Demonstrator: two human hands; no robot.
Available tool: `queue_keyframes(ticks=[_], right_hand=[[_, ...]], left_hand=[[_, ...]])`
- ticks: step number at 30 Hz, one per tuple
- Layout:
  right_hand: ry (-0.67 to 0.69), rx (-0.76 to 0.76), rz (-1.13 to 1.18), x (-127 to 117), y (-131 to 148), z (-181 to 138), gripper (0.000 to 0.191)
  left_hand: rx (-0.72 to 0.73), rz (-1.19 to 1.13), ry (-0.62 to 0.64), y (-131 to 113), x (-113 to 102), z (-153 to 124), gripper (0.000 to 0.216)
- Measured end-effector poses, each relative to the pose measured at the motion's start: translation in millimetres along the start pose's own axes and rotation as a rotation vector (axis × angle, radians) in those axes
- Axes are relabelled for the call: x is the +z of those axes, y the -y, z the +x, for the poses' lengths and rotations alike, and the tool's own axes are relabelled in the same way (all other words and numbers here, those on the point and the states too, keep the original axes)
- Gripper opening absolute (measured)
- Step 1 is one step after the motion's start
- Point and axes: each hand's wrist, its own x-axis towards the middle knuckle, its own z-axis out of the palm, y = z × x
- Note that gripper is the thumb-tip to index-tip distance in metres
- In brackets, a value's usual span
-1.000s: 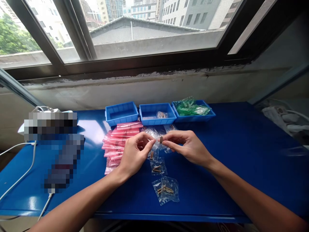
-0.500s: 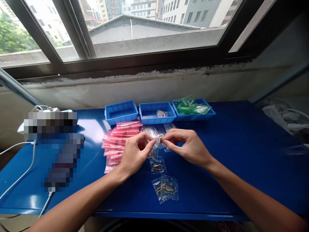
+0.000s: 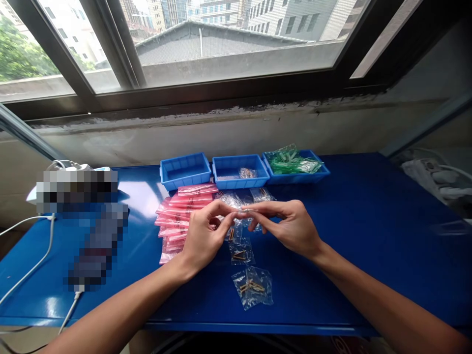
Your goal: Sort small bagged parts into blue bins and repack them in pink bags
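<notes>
My left hand (image 3: pixel 208 233) and my right hand (image 3: pixel 291 226) meet fingertip to fingertip above the middle of the blue table. Both pinch a small clear plastic bag (image 3: pixel 244 211), mostly hidden by the fingers; its contents do not show clearly. Below them lie a clear bag with dark, thin screw-like pieces (image 3: pixel 239 255) and, nearer the front edge, another with several brass-coloured pieces (image 3: pixel 254 287). More clear bags (image 3: pixel 261 194) lie behind my hands. Left of them, pink plastic bags (image 3: pixel 175 216) are fanned in an overlapping row, partly behind my left hand.
Three blue bins stand along the back: a left bin (image 3: pixel 185 172), a middle bin (image 3: pixel 241 184) holding a clear packet, and a right bin (image 3: pixel 320 172) with green plastic bags (image 3: pixel 291 162). Blurred-out items and white cables (image 3: pixel 51 236) occupy the table's left side.
My right fingers have shifted slightly left and stretched out over the small bag, closing the gap to my left fingertips. The brass-coloured bit seen between them is now covered.
</notes>
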Motion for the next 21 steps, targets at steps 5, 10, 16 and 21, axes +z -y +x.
queue_keyframes(ticks=[5, 10, 16, 21], right_hand=[[-0.115, -0.147, -0.057, -0.1, 2.9, -1.5, 0.032], [-0.131, -0.226, -0.113, 0.2, 3.1, -1.7, 0.037], [-0.121, -0.22, -0.114, -0.6, 5.5, -2.1, 0.027], [-0.034, 0.012, -0.007, -1.4, 6.9, -1.2, 0.015]], left_hand=[[0.167, 0.04, -0.058, 0.1, 0.6, -1.8, 0.013], [0.214, 0.069, -0.066, -0.7, 0.9, -1.9, 0.013], [0.204, 0.125, -0.073, -0.7, -0.7, -1.2, 0.009], [-0.028, -0.004, 0.02, -2.9, -0.3, -0.6, 0.023]])
